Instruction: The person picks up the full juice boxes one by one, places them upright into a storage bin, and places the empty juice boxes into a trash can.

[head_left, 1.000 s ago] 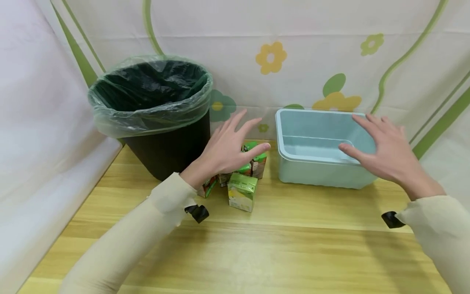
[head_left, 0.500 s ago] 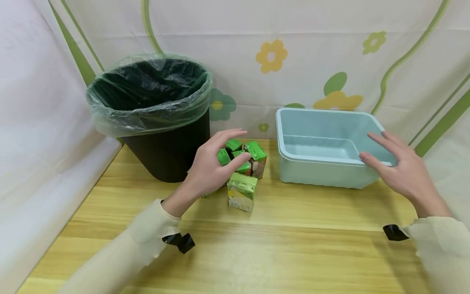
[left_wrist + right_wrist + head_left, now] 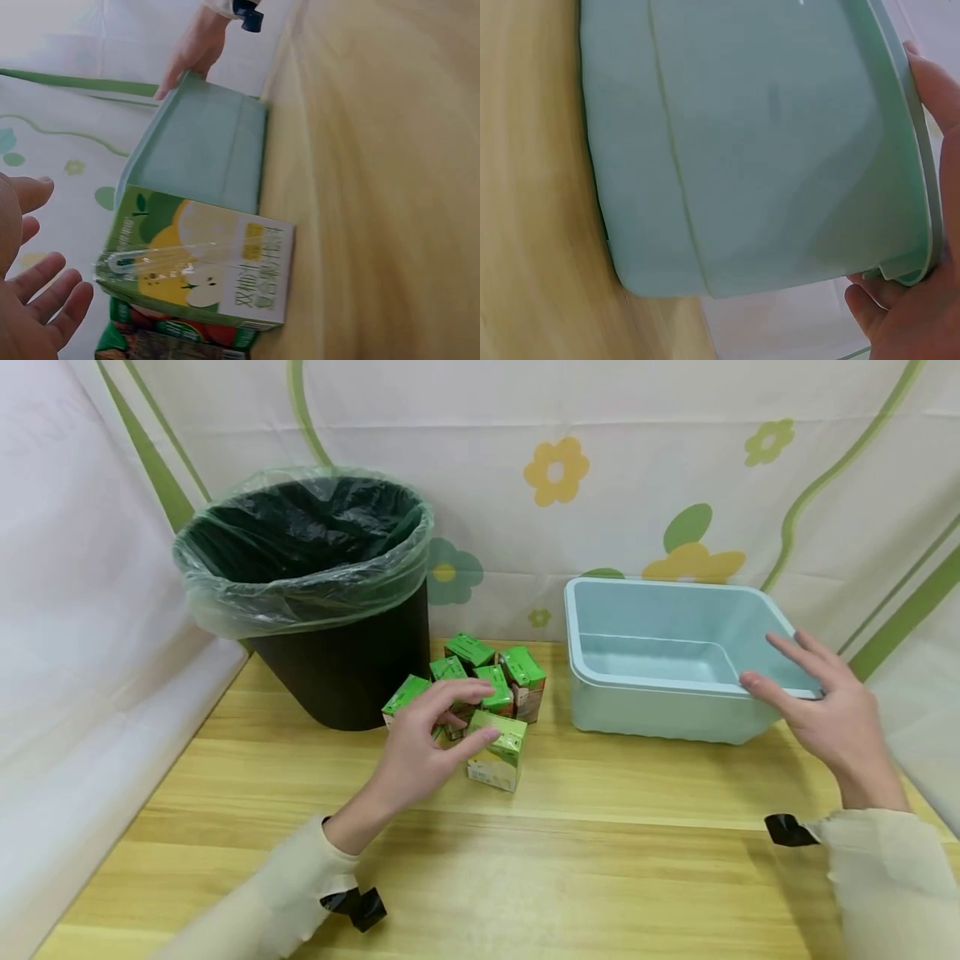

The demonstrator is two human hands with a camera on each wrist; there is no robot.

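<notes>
My left hand [image 3: 450,722] hovers with relaxed fingers over a cluster of small juice cartons beside the bin. Its thumb is at the top of a light green and yellow carton [image 3: 495,760], which fills the left wrist view [image 3: 202,262] with my left hand [image 3: 30,300] just beside it. Several dark green cartons [image 3: 480,672] stand behind that one. My right hand [image 3: 806,689] is spread at the right front corner of a pale blue plastic tub [image 3: 652,714], holding nothing. In the right wrist view my right hand [image 3: 907,300] lies against the rim of the tub [image 3: 742,150].
A black waste bin [image 3: 337,668] lined with a clear bag stands at the back left. The wooden table [image 3: 600,860] runs toward me. Flowered sheets hang behind and at both sides. The tub [image 3: 202,150] and my right hand [image 3: 191,52] also show in the left wrist view.
My left hand has drawn back from behind the cartons toward me, down onto the light green carton. My right hand slid from over the tub to its right front corner.
</notes>
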